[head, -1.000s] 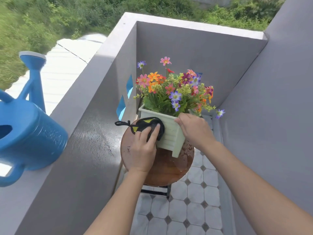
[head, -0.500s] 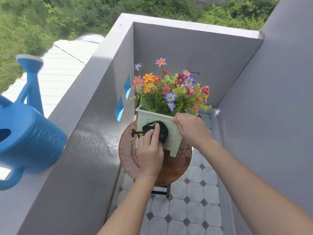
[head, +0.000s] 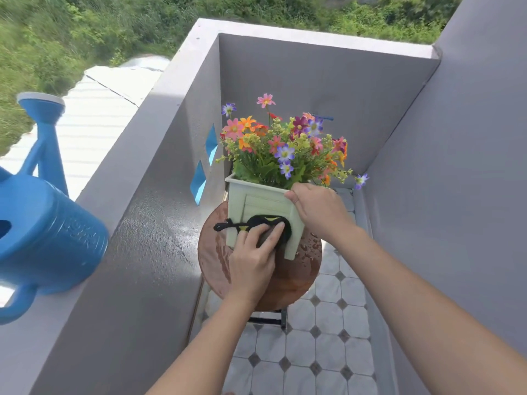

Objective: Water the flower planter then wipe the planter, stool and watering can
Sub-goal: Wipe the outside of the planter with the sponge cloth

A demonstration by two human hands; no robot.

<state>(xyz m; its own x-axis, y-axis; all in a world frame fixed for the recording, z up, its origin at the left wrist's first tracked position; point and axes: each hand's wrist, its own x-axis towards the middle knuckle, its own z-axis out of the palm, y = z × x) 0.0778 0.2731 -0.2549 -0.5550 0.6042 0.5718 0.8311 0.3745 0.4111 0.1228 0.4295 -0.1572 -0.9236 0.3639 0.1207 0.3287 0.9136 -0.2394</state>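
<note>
Planter wiped on a wet stool

Blue watering can [head: 42,232] sits on the ledge [head: 94,189]; pale planter [head: 265,201] stands on the round stool [head: 296,277], right hand [head: 316,212] gripping its rim, left hand [head: 253,260] pressing a black cloth [head: 265,223] against its front.

Grey rendered parapet walls [head: 313,89] enclose a narrow balcony corner, with a taller grey wall [head: 456,166] on the right. Two blue diamond-shaped openings [head: 204,163] pierce the left wall. The floor [head: 328,352] is pale octagonal tile with small dark squares. Sunlight falls on a corrugated white roof [head: 94,121] and green vegetation [head: 85,29] beyond.
</note>
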